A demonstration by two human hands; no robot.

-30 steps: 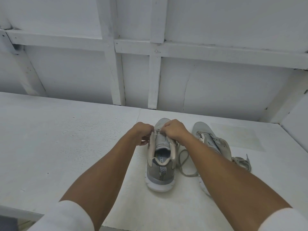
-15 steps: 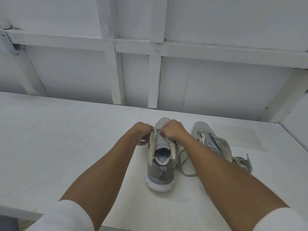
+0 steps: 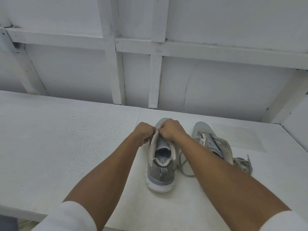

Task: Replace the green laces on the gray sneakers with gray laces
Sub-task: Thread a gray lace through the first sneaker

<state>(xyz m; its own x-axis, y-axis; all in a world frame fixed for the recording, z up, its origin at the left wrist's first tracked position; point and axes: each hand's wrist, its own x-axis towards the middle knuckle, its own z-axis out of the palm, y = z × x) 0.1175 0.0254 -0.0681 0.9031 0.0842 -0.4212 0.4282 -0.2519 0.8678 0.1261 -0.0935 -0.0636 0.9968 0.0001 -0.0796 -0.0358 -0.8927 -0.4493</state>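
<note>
Two gray sneakers stand on a white table (image 3: 66, 139). The near sneaker (image 3: 160, 172) sits upright at centre, its long axis running 6 to 12 o'clock, heel toward the person and toe toward the wall (image 3: 216, 89). The second sneaker (image 3: 210, 139) lies just beside it at 3 o'clock, leaning over, toe toward 11. The left hand (image 3: 144, 134) and right hand (image 3: 170, 130) meet over the near sneaker's eyelets, fingers tightly curled and pinching its upper edge; any lace inside them is hidden. One loose lace (image 3: 183, 164) loops between the shoes, and a tangle (image 3: 242, 164) lies at 3 o'clock of the second. Bare tabletop stretches toward 9 o'clock; the wall closes off 12.
</note>
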